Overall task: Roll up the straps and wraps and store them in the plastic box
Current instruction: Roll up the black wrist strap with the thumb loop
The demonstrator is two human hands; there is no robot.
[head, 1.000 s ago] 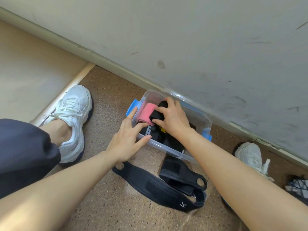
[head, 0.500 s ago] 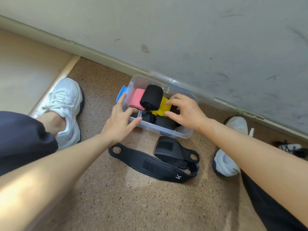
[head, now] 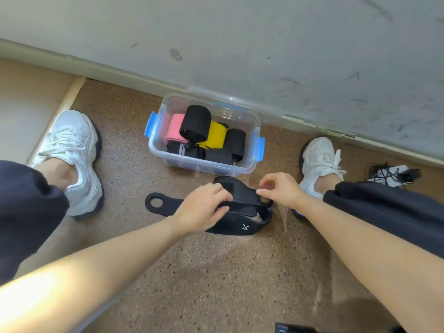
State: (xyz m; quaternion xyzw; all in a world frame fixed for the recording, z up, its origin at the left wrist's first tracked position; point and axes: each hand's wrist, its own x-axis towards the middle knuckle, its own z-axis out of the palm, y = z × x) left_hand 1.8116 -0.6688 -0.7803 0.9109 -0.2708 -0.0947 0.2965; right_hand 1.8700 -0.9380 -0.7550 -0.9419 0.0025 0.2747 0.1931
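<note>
Both hands — left hand, right hand — pinching the black wrap on the floor, beside the plastic box.

Clear plastic box with blue latches: on speckled brown floor, against base of grey wall. Inside: pink roll at left, black roll on top beside it, yellow roll right of that, second black roll far right, flat black strap along near side. Black wraps: on floor just before box. Left hand, right hand: on wraps. White sneakers: either side of box.
</note>
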